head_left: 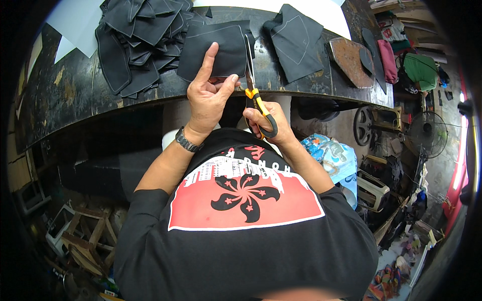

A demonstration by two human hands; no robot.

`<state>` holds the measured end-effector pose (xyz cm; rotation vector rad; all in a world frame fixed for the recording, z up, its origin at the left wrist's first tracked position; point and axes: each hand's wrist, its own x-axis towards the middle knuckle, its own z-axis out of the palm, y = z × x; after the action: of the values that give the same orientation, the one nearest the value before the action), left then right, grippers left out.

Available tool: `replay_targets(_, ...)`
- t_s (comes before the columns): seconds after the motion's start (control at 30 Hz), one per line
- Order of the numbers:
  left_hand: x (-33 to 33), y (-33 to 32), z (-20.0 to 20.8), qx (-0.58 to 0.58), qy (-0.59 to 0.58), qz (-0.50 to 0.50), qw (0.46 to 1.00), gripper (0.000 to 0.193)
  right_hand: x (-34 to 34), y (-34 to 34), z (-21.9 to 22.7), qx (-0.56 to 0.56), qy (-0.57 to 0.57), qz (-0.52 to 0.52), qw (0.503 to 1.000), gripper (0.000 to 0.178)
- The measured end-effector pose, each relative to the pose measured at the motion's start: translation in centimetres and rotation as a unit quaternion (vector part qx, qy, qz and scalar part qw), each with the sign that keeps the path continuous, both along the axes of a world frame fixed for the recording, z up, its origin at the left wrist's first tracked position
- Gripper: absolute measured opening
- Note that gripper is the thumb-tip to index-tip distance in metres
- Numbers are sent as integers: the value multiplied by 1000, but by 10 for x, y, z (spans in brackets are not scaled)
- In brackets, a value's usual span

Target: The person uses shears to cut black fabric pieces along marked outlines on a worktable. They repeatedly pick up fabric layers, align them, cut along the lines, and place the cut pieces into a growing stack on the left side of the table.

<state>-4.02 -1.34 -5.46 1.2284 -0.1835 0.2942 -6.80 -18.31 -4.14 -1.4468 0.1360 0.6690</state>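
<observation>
My right hand (273, 123) is closed round the yellow-and-black handles of a pair of scissors (256, 98). The blades point away from me and lie at the right edge of a black fabric piece (218, 50), a little apart. A thin strip of fabric shows just right of the blades. At the near edge of that piece, my left hand (208, 98) grips it between the thumb and curled fingers, with the index finger stretched over its top. Pale outlines are drawn on the fabric. A dark watch (188, 140) is on my left wrist.
Cut black pieces (145, 37) are heaped on the dark worn table (60, 95) at left. Right of the scissors lie another marked black fabric piece (296, 42) and a rusty brown plate (349, 62). A fan (428, 133) stands on the floor at right; a wooden stool (90, 236) is lower left.
</observation>
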Motion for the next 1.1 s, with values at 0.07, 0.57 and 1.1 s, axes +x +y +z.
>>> replay_targets(0.07, 0, 0, 0, -2, 12, 0, 1000, 66, 0, -2, 1, -4, -6, 3, 1000, 36)
replay_targets(0.57, -11, -4, 4, 12, 53, -46, 997, 67, 12, -2, 4, 53, -18, -15, 998, 34)
replay_targets(1.1, -15, -6, 4, 6, 78, -69, 995, 67, 16, -8, 2, 22, -28, -31, 999, 34)
